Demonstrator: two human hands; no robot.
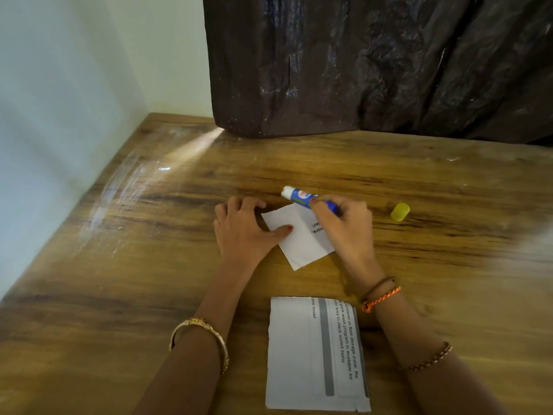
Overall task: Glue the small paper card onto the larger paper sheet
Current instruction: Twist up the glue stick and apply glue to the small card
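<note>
Wooden table [119, 295]: uncapped glue stick [308, 199] clenched in right hand [344, 226], small card [299, 241] under left hand's [242, 232] flat thumb; larger sheet [314, 354] nearer the wrists, untouched. Gluing apparently underway, joining undone.

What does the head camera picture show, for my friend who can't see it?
A person's left hand presses a small white paper card flat on a wooden table while the right hand holds an uncapped blue glue stick over it. A larger printed paper sheet lies nearer; a yellow cap lies to the right.
</note>
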